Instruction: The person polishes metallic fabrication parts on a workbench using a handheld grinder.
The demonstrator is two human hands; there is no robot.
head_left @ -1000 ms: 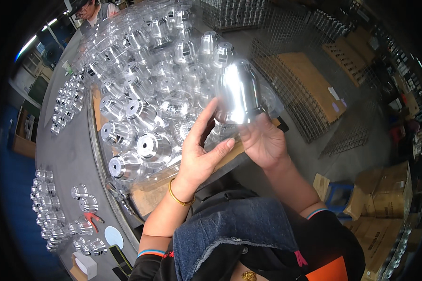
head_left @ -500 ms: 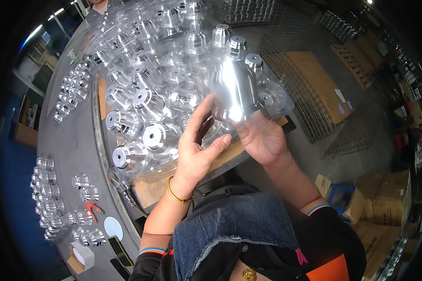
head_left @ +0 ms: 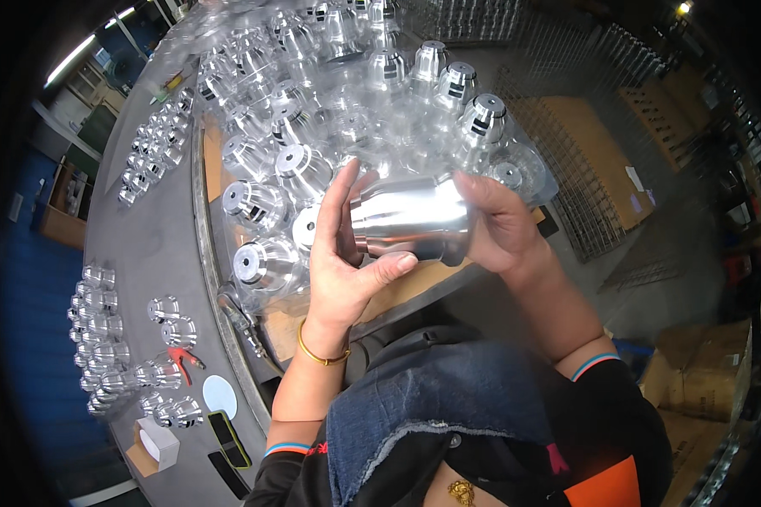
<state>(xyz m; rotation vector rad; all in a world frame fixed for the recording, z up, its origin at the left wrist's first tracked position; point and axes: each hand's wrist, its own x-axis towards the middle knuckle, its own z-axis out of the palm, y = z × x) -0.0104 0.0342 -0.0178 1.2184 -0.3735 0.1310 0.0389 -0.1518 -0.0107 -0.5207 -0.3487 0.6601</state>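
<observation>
A shiny bell-shaped metal housing [head_left: 416, 218] lies sideways between my hands, its narrow end to the left. My right hand [head_left: 500, 226] grips the flared end, thumb on top; its other fingers are hidden behind the metal. The narrow end sits in the crook of my left hand [head_left: 340, 275], with the fingers up on the far side and the thumb along the near side. Just beyond are several similar metal housings [head_left: 266, 264], standing or leaning in clear plastic trays [head_left: 533, 173].
The grey bench [head_left: 156, 270] at the left carries rows of smaller metal cups [head_left: 101, 325], a red-handled tool [head_left: 182, 359], a white disc [head_left: 220, 395], a phone [head_left: 230, 439] and a small open box [head_left: 156, 444]. Wire racks [head_left: 588, 198] and cardboard boxes [head_left: 698, 372] stand at the right.
The housing has tipped from upright to lying sideways, its narrow end swinging left into my left hand. My right hand has moved from under it to its right end. The view has shifted slightly.
</observation>
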